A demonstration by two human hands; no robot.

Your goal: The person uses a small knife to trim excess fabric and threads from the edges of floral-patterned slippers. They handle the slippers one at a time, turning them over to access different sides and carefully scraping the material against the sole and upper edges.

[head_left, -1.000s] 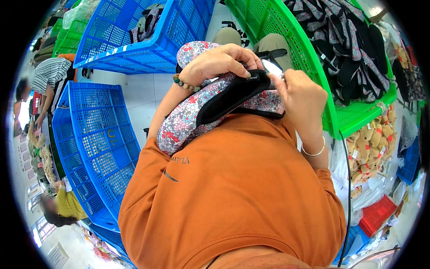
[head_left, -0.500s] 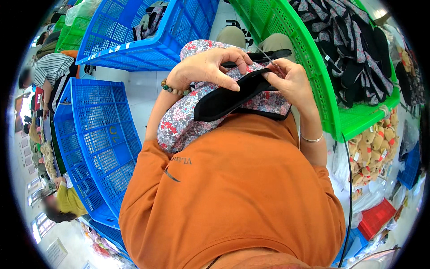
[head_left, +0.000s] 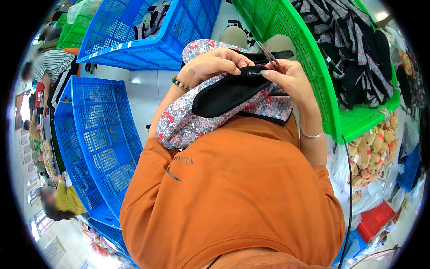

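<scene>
Fingers: the left hand (head_left: 210,65) curls over the top of a floral fabric piece with black lining (head_left: 224,105), fingertips pressed on its black edge; the right hand (head_left: 286,76) pinches that same edge at a small label, holding slim snips (head_left: 268,53) whose blades point up and away.
Edges and room: the work sits tight against the orange shirt (head_left: 233,197). A green crate (head_left: 313,67) walls in the right side and a blue crate (head_left: 98,139) the left; a strip of pale floor (head_left: 139,94) lies open between the crates.
Containers: the green crate holds a heap of dark patterned fabric pieces (head_left: 354,58). The farther blue crate (head_left: 148,31) holds a few dark pieces.
Fabric versus fingers: it drapes over the lap, its black edge stretched between both hands.
</scene>
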